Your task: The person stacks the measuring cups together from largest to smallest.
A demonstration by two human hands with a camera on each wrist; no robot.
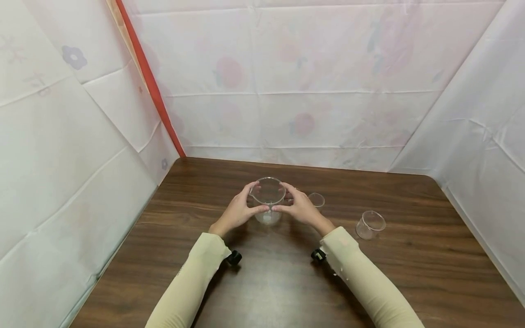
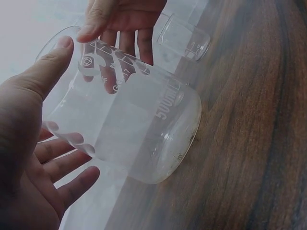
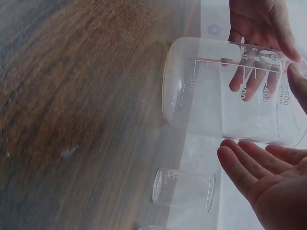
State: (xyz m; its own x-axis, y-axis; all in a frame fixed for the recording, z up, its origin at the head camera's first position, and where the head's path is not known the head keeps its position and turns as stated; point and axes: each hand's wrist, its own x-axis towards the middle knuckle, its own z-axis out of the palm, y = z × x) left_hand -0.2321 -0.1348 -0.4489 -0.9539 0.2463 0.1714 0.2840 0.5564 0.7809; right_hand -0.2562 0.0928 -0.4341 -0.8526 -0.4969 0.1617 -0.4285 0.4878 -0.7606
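Observation:
A large clear glass beaker marked 500 ml stands upright in the middle of the table, between both hands. The left hand holds it from the left near the rim, thumb across the front and fingers round the side. From the right, the right hand grips it the same way, and the two thumbs almost meet. In the left wrist view the printed beaker has its base at the wood; whether it touches cannot be told. In the right wrist view its scale shows.
Two smaller glass beakers are to the right: one just beyond the right hand, partly hidden by it, another farther right. The brown wooden table is bounded by white patterned sheets at the back and sides.

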